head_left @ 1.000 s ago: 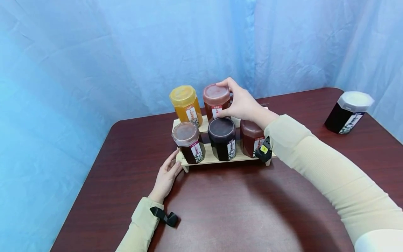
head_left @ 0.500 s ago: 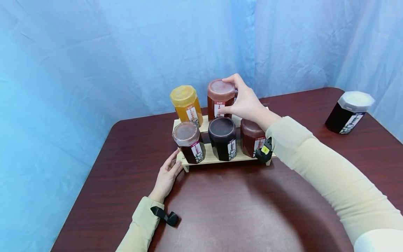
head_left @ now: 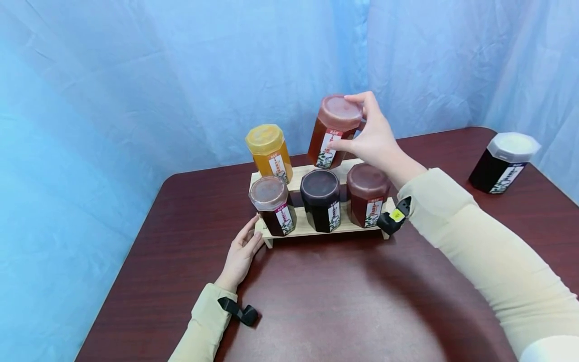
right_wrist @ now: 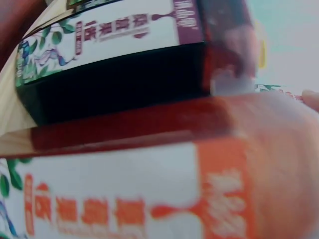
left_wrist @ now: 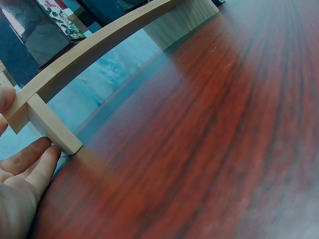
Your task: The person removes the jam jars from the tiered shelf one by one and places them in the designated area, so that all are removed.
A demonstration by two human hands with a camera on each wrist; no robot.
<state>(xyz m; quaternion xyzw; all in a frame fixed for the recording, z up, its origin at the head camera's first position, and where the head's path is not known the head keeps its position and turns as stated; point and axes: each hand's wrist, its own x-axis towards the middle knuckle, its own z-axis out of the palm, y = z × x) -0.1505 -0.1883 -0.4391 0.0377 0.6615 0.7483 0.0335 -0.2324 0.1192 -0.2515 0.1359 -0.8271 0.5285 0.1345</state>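
Note:
My right hand point(head_left: 379, 138) holds a red-brown jar point(head_left: 335, 122) with a pinkish lid, thumb on its label and fingers behind the lid. The jar tilts above the upper shelf of a small wooden two-step rack point(head_left: 300, 222). My left hand point(head_left: 238, 260) grips the rack's left end; in the left wrist view its fingers point(left_wrist: 44, 162) touch the rack's leg point(left_wrist: 55, 127). A yellow jar point(head_left: 271, 156) stands at the upper left. Along the lower step stand a purple-labelled dark jar point(head_left: 273, 213), a black jar point(head_left: 318, 203) and another red-brown jar point(head_left: 365, 201).
A dark jar point(head_left: 499, 166) with a whitish lid stands apart on the dark red wooden table point(head_left: 325, 296), far right. Blue curtains point(head_left: 203, 75) hang close behind the table's back edge. In the right wrist view, a red-labelled jar point(right_wrist: 124, 199) fills the foreground.
My right hand has raised the red-brown jar off the upper step and carried it to the right, tilting it. My left hand stays at the rack's left end.

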